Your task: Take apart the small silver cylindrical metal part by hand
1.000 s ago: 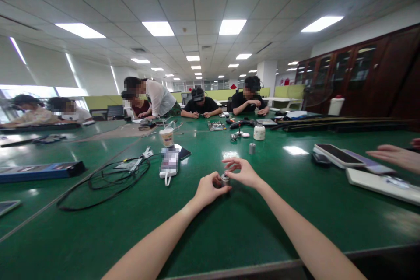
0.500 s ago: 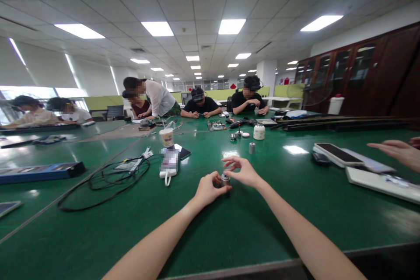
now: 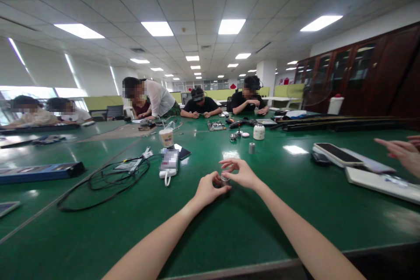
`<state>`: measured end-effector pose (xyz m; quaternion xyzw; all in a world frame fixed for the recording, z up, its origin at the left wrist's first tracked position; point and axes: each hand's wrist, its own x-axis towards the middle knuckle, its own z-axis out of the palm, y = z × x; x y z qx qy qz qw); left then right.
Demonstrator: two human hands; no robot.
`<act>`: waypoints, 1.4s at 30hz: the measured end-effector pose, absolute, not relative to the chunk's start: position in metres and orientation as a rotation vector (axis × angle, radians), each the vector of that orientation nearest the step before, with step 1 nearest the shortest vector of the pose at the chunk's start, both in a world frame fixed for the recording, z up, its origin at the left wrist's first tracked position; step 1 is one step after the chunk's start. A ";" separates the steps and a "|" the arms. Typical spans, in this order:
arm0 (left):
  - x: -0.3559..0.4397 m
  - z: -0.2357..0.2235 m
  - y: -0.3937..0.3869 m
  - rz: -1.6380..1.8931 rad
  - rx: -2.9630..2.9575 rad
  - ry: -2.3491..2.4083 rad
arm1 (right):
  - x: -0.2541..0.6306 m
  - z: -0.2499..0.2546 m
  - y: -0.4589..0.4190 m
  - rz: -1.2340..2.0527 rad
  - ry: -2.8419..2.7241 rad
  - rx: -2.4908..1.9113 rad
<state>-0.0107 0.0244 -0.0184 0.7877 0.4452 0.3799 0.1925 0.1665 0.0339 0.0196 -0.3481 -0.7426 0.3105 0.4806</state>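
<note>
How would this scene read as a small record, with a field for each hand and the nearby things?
Left: left grip around a small metal cylinder
Right: right grip at the cylinder's top; exact contact unclear
Surface: green table
Farther ahead: second metal cylinder, upright; white jar behind it
Toward the left: drink cup
Toward the right: dark-screened phone; another person's hand at the picture's edge

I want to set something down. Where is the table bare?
Green table shows bare between the right hand and the white-framed phone, and between the left forearm and the black cable. It's crowded beyond the white jar.
</note>
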 end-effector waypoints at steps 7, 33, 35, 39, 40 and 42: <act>-0.010 -0.017 0.024 1.060 2.205 1.262 | 0.166 0.019 0.032 0.765 -1.864 -0.852; -0.011 -0.015 0.023 1.028 2.205 1.215 | 0.198 -0.026 0.076 0.832 -1.820 -1.228; -0.011 -0.014 0.023 1.019 2.210 1.211 | 0.197 -0.027 0.077 0.843 -1.812 -1.237; -0.011 -0.013 0.023 1.006 2.213 1.211 | 0.196 -0.016 0.078 0.829 -1.732 -1.197; -0.011 -0.013 0.023 1.006 2.214 1.215 | 0.195 -0.012 0.078 0.822 -1.707 -1.171; -0.011 -0.013 0.023 1.006 2.215 1.225 | 0.192 -0.003 0.075 0.821 -1.677 -1.098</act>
